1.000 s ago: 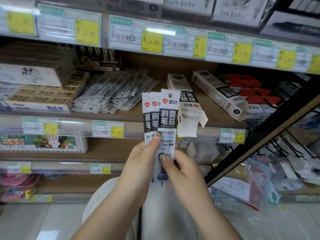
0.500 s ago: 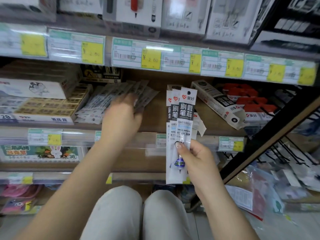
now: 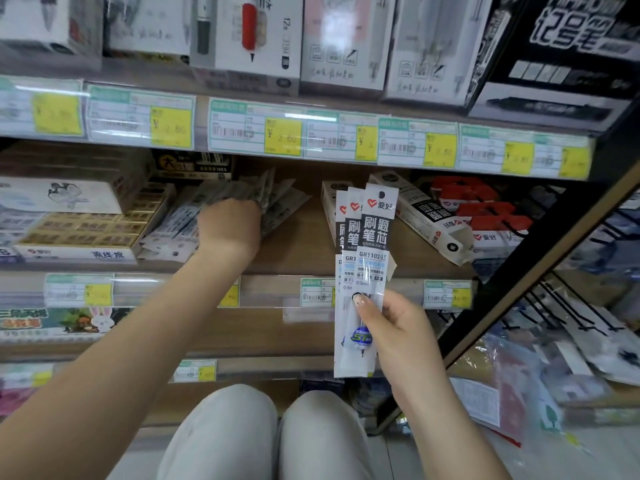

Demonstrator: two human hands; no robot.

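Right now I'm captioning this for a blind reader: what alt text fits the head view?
A person's right-hand grip holds three fanned pen-refill packets upright before a stationery shelf. The left-hand grip reaches into a loose pile of similar packets on that shelf.

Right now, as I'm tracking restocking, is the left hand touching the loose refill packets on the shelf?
Touching. The head view shows the left hand on the loose refill packets, gripping several of them.
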